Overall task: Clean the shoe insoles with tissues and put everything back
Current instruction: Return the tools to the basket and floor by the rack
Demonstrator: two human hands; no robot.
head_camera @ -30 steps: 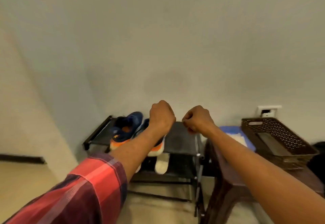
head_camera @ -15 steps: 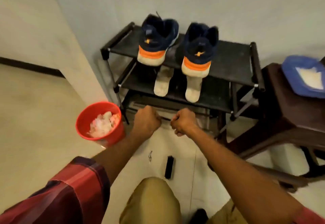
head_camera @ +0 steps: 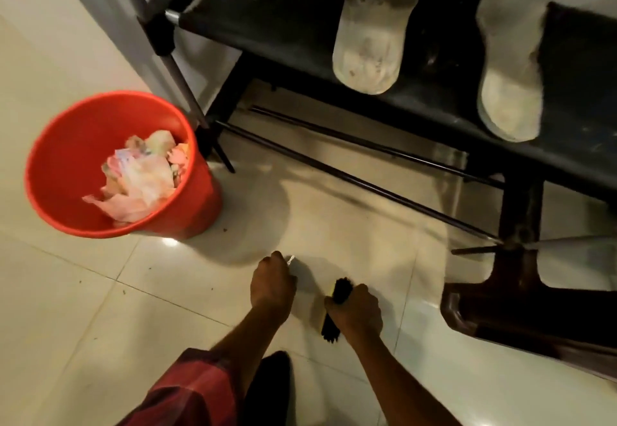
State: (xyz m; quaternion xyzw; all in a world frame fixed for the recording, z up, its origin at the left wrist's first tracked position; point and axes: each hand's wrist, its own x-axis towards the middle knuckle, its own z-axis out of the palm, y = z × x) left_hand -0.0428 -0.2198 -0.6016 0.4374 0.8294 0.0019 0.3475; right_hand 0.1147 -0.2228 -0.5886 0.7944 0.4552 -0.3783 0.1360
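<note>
Right hand [head_camera: 354,312]: clenched over the brush [head_camera: 337,305] on the floor [head_camera: 100,308], gripping mid-body, bristle ends showing both sides; judged a pick-up hold.
Left hand [head_camera: 272,283]: closed around a small pale item [head_camera: 290,260], only its tip showing; identity unclear.
Insoles [head_camera: 370,41]: two, soiled, lying on the rack [head_camera: 267,21] shelf, toes overhanging the front edge, well apart from both hands; probably laid out for cleaning.
Bucket [head_camera: 56,161]: beside the rack leg, holding crumpled tissues [head_camera: 137,178]; serves as waste bin.
Stool [head_camera: 521,312]: right of the hands, untouched.
</note>
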